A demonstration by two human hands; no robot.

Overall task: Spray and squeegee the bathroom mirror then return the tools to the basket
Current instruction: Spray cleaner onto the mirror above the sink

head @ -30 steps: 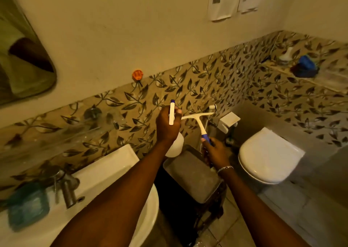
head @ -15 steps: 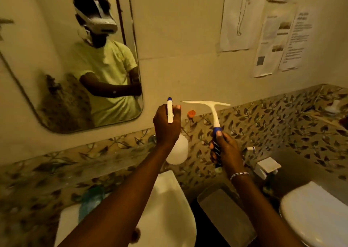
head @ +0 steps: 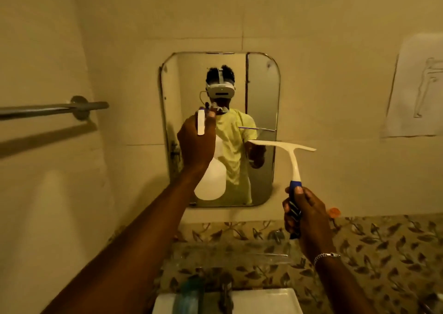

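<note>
A: Wall items?
B: Rounded mirror (head: 261, 103) on a plain cream wall, towel rail (head: 48, 109) to its left, leaf-patterned tile band (head: 374, 249) below, white sink (head: 263, 300) at the bottom edge.
A: Hands?
B: Left hand (head: 195, 143) gripping the white spray bottle (head: 211, 182) before the mirror; right hand (head: 303, 214) wrapped round the squeegee (head: 292, 156) handle, blade level beside the mirror's lower right.

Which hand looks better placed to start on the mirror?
Left. The left hand holds the spray bottle raised before the mirror; spraying comes first. The right hand holds the squeegee lower.
</note>
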